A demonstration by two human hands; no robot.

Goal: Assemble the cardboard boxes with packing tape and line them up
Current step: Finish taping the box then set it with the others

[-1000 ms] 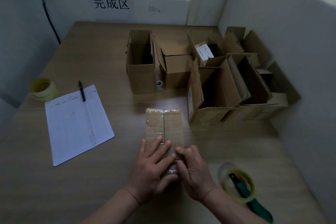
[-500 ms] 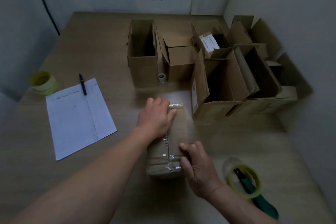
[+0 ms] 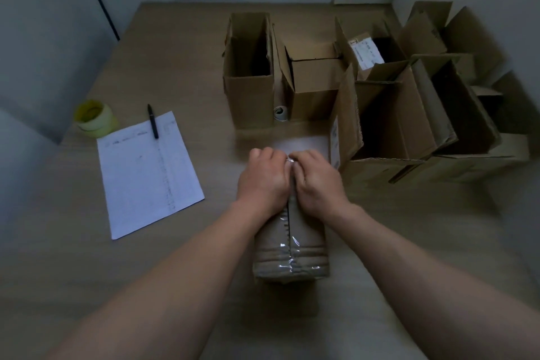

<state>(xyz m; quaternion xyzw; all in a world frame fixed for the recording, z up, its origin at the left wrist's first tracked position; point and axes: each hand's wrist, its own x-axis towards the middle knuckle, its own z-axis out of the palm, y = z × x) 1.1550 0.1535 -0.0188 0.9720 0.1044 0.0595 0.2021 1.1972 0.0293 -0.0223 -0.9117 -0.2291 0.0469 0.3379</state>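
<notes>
Your left hand (image 3: 264, 177) and right hand (image 3: 317, 180) sit side by side, knuckles up, on the far end of the small cardboard box (image 3: 290, 242) that lies flat on the table (image 3: 190, 286) directly in front of you. Both hands have their fingers curled down over the box's far edge, pressing on the clear tape strip (image 3: 289, 238) that runs along the centre seam; a glint of tape shows just between your fingertips. Whether the fingers pinch the tape end or only press it flat cannot be told.

A second ago both hands were at the near end of this box, smoothing the tape there. Half a second ago your left hand had reached to the far end while the right stayed near. Now the right has joined it, so the near end lies bare below your wrists, its tape folded down over the edge. By the look of it, the seam is sealed along its length and only the far overhang is left to press down.

Beyond your fingertips stand the open boxes (image 3: 251, 76), already assembled, grouped ahead and to the right. Left of your left hand lie a sheet of paper (image 3: 146, 175) with a pen (image 3: 152, 121) on it, and past them a roll of tape (image 3: 93, 118).
</notes>
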